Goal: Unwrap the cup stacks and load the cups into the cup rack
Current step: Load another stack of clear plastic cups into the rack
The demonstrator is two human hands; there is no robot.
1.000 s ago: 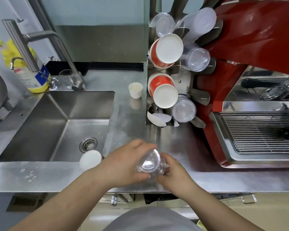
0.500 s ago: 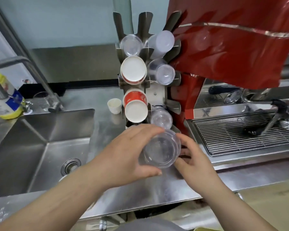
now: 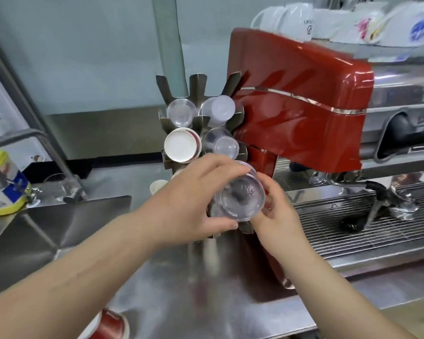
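A stack of clear plastic cups (image 3: 240,199) points its base at me, held in front of the lower part of the steel cup rack (image 3: 198,89). My left hand (image 3: 194,199) wraps the stack from the left. On the stack's right side my right hand (image 3: 274,211) grips it with fingers and thumb. Higher slots in the rack hold clear cups (image 3: 181,112), frosted cups (image 3: 218,110) and red-and-white paper cups (image 3: 181,145). The lower slots are hidden behind my hands.
A red espresso machine (image 3: 304,113) stands directly right of the rack, its drip grate (image 3: 353,216) beyond my right hand. A sink (image 3: 47,236) and tap (image 3: 15,140) lie left. A small white cup (image 3: 157,187) sits behind my left hand. A red paper cup (image 3: 108,324) lies near the counter's front edge.
Both hands have lifted the clear cup stack from the counter's front edge up and forward to the lower part of the rack. The view has tilted upward.
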